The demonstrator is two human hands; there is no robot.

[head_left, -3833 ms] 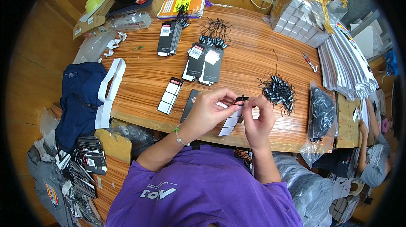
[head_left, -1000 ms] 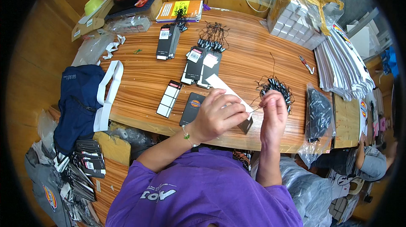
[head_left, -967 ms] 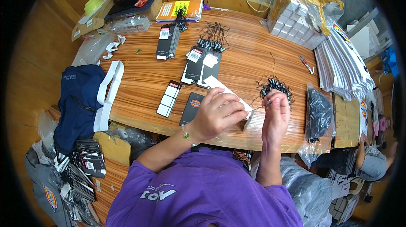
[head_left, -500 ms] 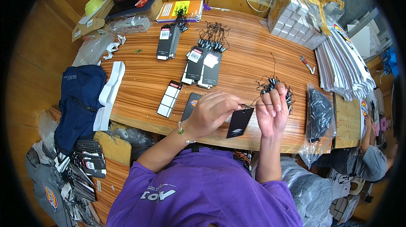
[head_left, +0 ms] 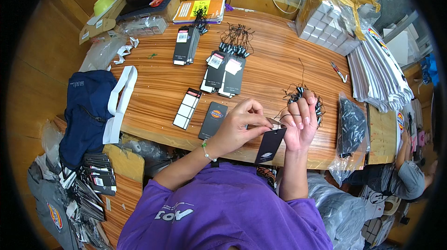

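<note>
My left hand pinches the upper edge of a black hang tag, which hangs down in front of the table edge. My right hand, fingers curled, grips a thin black string running toward the top of that tag. Just behind my right hand lies a heap of black strings with small fasteners. To the left of my left hand a dark tag with an oval emblem lies flat, beside a tag with white panels.
Stacks of strung tags lie at mid-table, another stack behind them. A bag of small white boxes and piled white sheets stand right. A bag of black strings lies nearer, a navy bag left.
My left hand has shifted slightly, and its fingers have moved to the tag's top edge. The tag has swung a little right and lower. My right hand has barely moved.
</note>
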